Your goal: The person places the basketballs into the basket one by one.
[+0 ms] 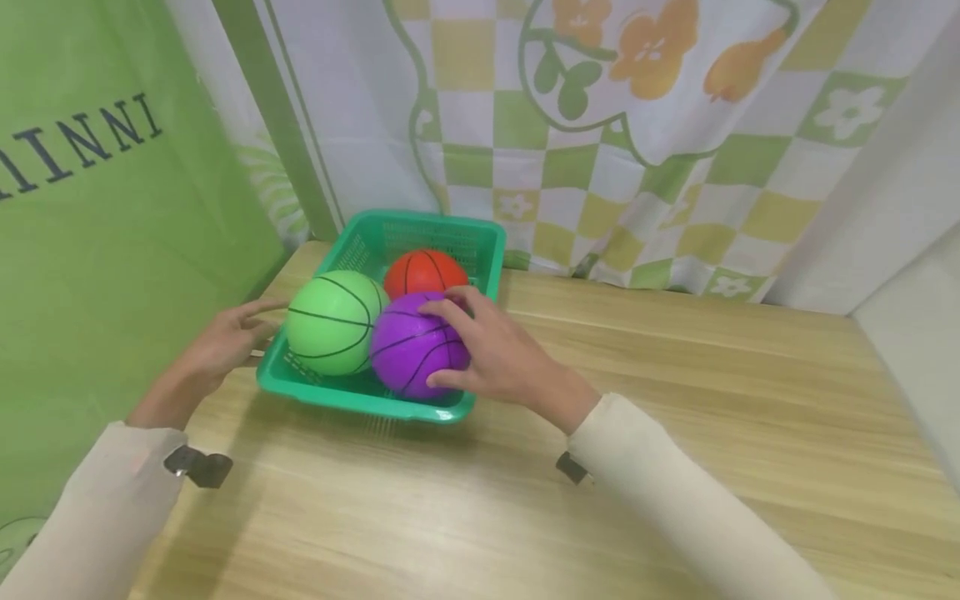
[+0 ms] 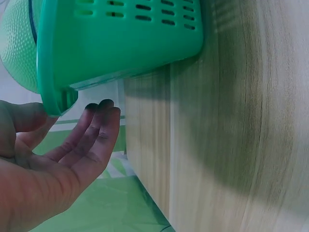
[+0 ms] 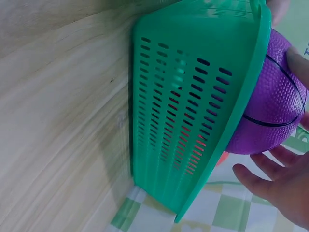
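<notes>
A green plastic basket (image 1: 367, 404) holds three small basketballs. The light green ball (image 1: 330, 329) sits on the left, the purple ball (image 1: 408, 346) at the front right, and the red ball (image 1: 426, 273) behind them, partly hidden. My right hand (image 1: 504, 350) grips the purple ball from its right side, fingers over the top and thumb low near the rim. Beside the basket's left rim is my left hand (image 1: 225, 337), its fingers loosely bent. In the left wrist view its thumb is right at the rim corner, while the other fingers stand apart below it.
The basket stands on a light wooden table (image 1: 675, 400), near its back left. Behind hangs a checked, flowered curtain (image 1: 555, 167); a green cloth with lettering (image 1: 112, 250) covers the left side. Each sleeve has a dark device (image 1: 206, 468) at the wrist.
</notes>
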A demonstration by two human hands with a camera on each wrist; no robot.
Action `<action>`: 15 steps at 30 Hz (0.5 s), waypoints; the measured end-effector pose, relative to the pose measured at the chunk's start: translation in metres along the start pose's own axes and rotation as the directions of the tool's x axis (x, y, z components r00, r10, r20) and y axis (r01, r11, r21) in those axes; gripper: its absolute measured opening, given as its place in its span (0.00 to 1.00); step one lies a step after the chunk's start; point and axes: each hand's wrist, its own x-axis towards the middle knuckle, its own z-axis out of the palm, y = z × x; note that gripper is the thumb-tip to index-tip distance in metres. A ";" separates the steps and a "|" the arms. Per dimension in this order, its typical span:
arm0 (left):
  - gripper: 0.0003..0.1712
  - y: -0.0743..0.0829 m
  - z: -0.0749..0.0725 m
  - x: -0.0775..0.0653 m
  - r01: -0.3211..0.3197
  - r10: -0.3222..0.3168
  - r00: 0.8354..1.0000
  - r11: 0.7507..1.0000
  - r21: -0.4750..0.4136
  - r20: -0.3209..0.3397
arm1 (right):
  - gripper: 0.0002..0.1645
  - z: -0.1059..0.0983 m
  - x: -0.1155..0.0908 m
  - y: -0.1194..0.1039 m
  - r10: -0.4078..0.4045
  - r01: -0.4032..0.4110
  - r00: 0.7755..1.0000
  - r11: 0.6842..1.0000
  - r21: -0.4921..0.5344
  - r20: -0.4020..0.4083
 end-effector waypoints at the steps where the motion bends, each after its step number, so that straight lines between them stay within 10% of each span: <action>1: 0.31 -0.001 -0.001 0.000 0.002 -0.002 1.000 1.000 0.003 0.001 | 0.44 0.001 0.002 -0.002 0.008 -0.008 1.000 1.000 -0.005 0.000; 15: 0.38 -0.009 -0.005 0.005 0.009 -0.009 1.000 1.000 -0.007 0.028 | 0.49 0.004 0.032 -0.005 0.149 -0.172 0.974 0.977 0.125 0.172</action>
